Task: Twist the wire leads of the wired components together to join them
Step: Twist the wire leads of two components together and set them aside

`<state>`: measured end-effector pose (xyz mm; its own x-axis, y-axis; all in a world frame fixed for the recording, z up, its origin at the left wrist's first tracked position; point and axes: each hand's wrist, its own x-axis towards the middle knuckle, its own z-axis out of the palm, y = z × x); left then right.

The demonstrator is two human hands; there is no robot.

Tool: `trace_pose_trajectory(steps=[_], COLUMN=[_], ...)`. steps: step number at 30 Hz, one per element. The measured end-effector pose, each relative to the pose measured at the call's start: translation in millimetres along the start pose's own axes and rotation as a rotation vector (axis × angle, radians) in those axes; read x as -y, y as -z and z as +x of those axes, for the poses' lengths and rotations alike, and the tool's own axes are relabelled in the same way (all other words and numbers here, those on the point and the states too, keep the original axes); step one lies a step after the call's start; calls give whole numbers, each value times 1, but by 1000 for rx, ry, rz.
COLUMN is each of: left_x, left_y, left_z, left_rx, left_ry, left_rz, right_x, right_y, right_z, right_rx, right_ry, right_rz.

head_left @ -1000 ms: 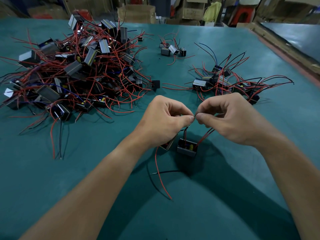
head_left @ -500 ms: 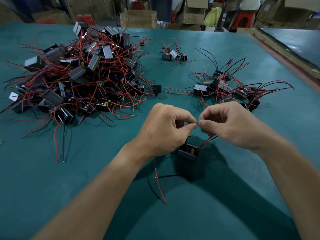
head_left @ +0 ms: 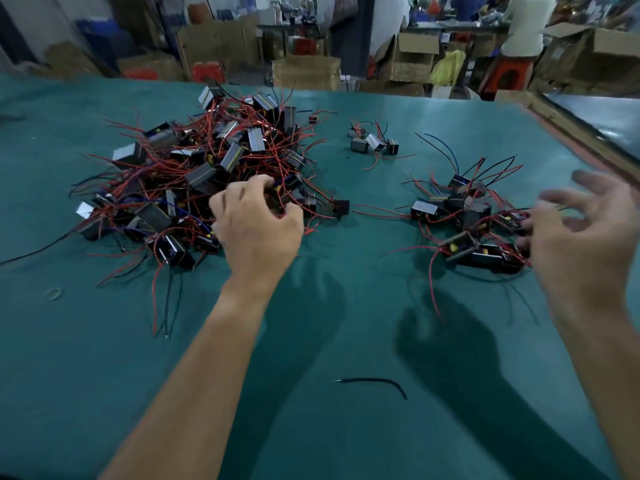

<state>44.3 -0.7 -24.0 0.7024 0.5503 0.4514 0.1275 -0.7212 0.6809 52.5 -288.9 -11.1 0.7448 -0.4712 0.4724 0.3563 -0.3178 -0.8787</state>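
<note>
A big heap of dark boxy wired components (head_left: pixel 207 174) with red and black leads covers the left of the green table (head_left: pixel 346 323). My left hand (head_left: pixel 256 223) reaches into the heap's right edge, fingers and thumb curled round a component and its red leads there. A smaller pile of components (head_left: pixel 464 216) lies to the right. At its near edge a pair of components (head_left: pixel 460 245) lies with red leads trailing toward me. My right hand (head_left: pixel 581 237) hovers over that pile's right side, blurred, fingers spread and holding nothing.
A small cluster of components (head_left: pixel 372 142) sits at the back centre. A loose black wire piece (head_left: pixel 370 382) lies near me, and a rubber band (head_left: pixel 52 294) at the left. The table's right edge (head_left: pixel 588 143) borders another table. Cardboard boxes (head_left: pixel 304 72) stand beyond.
Both hands let go of the pair they pinched in front of me. That pair now lies on the right pile. The left hand moved into the big heap; the right opened.
</note>
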Motion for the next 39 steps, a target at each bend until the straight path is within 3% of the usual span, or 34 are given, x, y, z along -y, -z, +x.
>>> trace_pose_trajectory(steps=[4, 7, 12, 15, 17, 22, 27, 30, 35, 37, 39], left_x=[18, 28, 34, 36, 34, 22, 7, -7, -25, -28, -28], left_y=[-6, -6, -8, -10, -11, -19, -31, -29, -19, -19, -22], left_z=[11, 17, 15, 15, 15, 5, -11, -22, -42, -43, -39], left_rx=[243, 356, 302, 225, 210, 247, 477, 713, 1191, 1108, 753], left_ry=[245, 356, 236, 210, 189, 105, 35, 68, 15, -42, -101], left_rz=[243, 277, 280, 221, 192, 13, -185, -449, -759, -767, -625], right_x=[3, 5, 18, 19, 15, -3, -16, -24, -26, -20, -14], right_y=[-11, -11, -11, -13, -18, -18, -13, -16, -14, -15, -18], right_z=[-21, -27, -36, -45, -54, -44, -30, -26, -14, -20, -30], right_rx=[152, 222, 187, 560, 818, 831, 917, 939, 745, 717, 761], right_ry=[144, 221, 420, 288, 159, 114, 167, 77, -22, 25, 126], right_rz=[-92, -89, -90, -24, -113, -396, -627, -740, -684, -580, -508])
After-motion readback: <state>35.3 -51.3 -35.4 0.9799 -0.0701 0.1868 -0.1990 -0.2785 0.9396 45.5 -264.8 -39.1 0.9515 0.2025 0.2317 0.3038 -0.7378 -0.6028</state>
